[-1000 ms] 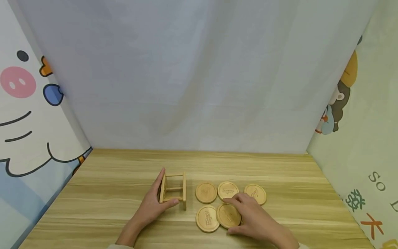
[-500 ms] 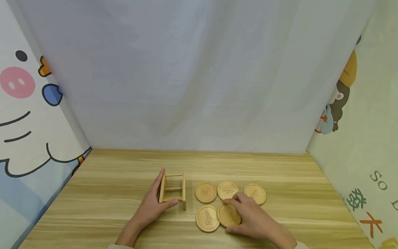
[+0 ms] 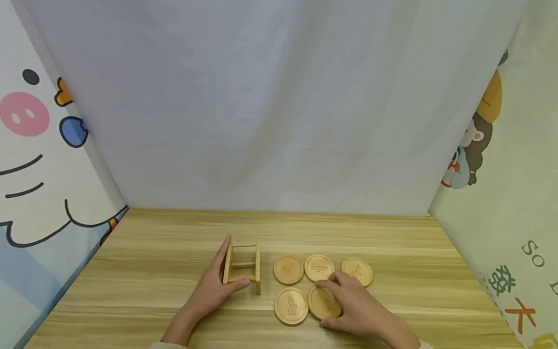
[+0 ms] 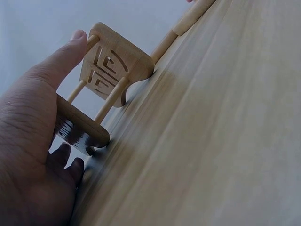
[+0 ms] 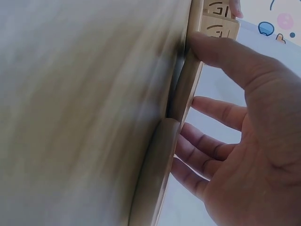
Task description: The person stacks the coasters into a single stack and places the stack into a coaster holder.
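Observation:
My left hand (image 3: 211, 287) grips the left side of a small wooden coaster rack (image 3: 258, 266), its thumb along the near rod. In the left wrist view the rack (image 4: 115, 63) shows cut-out patterned end panels joined by thin rods. My right hand (image 3: 356, 305) pinches a round wooden coaster (image 3: 323, 304) between thumb and fingers at its right edge. Seen from the right wrist, this coaster (image 5: 187, 87) has a dark gap under it. To its left lies an engraved coaster (image 3: 290, 306), their rims right at each other.
Behind these lies a row of coasters: a plain-looking one (image 3: 288, 270), an engraved one (image 3: 319, 267) and another (image 3: 357, 271), partly behind my right hand. All are on the wood-grain table (image 3: 174, 232). A pale curtain (image 3: 279, 106) hangs behind, with printed cloths at both sides.
The pinched coaster has shifted slightly right, from overlapping the coaster on its left to sitting beside it. My right hand moved a little with it. My left hand and the rack stay put.

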Motion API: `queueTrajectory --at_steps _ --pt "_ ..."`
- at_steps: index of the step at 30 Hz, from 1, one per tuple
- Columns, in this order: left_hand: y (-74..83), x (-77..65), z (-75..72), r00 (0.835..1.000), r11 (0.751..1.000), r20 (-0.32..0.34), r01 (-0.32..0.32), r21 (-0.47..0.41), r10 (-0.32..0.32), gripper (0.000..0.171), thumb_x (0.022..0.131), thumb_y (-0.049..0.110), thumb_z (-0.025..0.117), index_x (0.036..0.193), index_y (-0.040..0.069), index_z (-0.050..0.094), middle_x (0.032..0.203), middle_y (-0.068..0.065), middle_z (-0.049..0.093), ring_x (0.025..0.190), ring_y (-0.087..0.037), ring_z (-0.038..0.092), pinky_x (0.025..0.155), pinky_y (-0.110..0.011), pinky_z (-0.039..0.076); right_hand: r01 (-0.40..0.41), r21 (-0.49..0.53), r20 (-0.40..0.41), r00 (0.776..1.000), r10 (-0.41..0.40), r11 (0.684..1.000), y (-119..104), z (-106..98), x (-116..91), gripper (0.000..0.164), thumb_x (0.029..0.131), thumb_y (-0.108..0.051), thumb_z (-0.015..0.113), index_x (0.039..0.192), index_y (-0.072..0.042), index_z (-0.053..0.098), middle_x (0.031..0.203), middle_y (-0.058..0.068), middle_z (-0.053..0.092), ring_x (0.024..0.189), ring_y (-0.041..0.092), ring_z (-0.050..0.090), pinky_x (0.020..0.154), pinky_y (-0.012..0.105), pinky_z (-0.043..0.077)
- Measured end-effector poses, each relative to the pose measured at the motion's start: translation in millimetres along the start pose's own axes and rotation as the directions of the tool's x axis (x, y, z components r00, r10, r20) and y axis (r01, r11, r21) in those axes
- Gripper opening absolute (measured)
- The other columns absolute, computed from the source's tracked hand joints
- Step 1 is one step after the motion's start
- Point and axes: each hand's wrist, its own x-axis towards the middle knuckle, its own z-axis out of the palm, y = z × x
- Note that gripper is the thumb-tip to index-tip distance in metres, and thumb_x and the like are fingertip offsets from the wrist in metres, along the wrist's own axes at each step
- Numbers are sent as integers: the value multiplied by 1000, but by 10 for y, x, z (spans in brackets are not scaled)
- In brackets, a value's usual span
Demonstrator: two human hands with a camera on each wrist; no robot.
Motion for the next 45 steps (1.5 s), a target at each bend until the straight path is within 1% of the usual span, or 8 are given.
queueTrajectory --at_steps 5,14,21,24,29,33,38,45 --pt "-14 2 -6 1000 1000 0 -6 -9 6 120 95 32 91 181 31 8 185 -19 11 168 -45 18 132 -63 21 -1 -9 -2 1000 1 1000 16 -1 -16 75 86 -42 98 149 -15 69 124 -7 57 106 10 51 91 39 50" --pt "-3 5 -3 1000 1000 -1 -9 -3 9 120 95 32 91 181 29 8 185 -20 11 167 -46 20 132 -63 23 -10 -14 5 1000 10 1000 44 10 -34 76 85 -43 98 150 -17 69 129 -7 56 112 13 53 96 44 52" --pt "3 6 -2 1000 1000 2 -2 -10 2 120 95 32 91 181 28 8 185 -19 10 167 -46 20 131 -63 24 2 -14 -14 1000 -3 1000 50 5 -46 79 81 -42 101 149 -16 70 128 -8 56 112 12 54 96 41 53" --pt "9 7 -3 1000 1000 -3 -3 -6 3 120 95 32 92 181 27 9 184 -20 12 167 -46 22 131 -63 25 8 -14 -19 1000 -9 1000 56 -2 -55 82 80 -45 101 150 -16 69 127 -8 57 112 11 54 95 41 53" --pt "12 5 -4 1000 1000 1 2 -12 -2 120 95 33 91 181 27 9 184 -21 12 166 -46 24 131 -62 27 -11 -35 -51 999 9 999 67 -36 -87 84 79 -53 100 149 -18 70 130 -5 61 115 17 59 98 47 56" --pt "19 4 -6 1000 1000 -1 3 -1 -3 120 95 33 91 181 28 9 184 -21 12 166 -46 23 131 -62 26 -28 -55 -76 997 24 998 95 -72 -124 82 79 -55 99 147 -17 72 130 -3 63 116 21 61 100 51 56" --pt "22 2 -8 1000 1000 6 12 -15 -12 119 95 34 91 181 32 8 185 -19 11 167 -45 21 132 -63 25 -31 -59 -98 995 25 998 141 -104 -183 83 79 -58 99 146 -16 73 130 -4 62 117 20 60 100 50 56" --pt "12 8 -2 1000 1000 8 1 -25 0 119 96 32 91 181 30 8 185 -19 10 168 -44 20 132 -62 24 -48 -89 -149 988 34 995 207 -145 -288 89 75 -63 98 145 -13 74 126 -6 63 112 18 59 94 47 56"
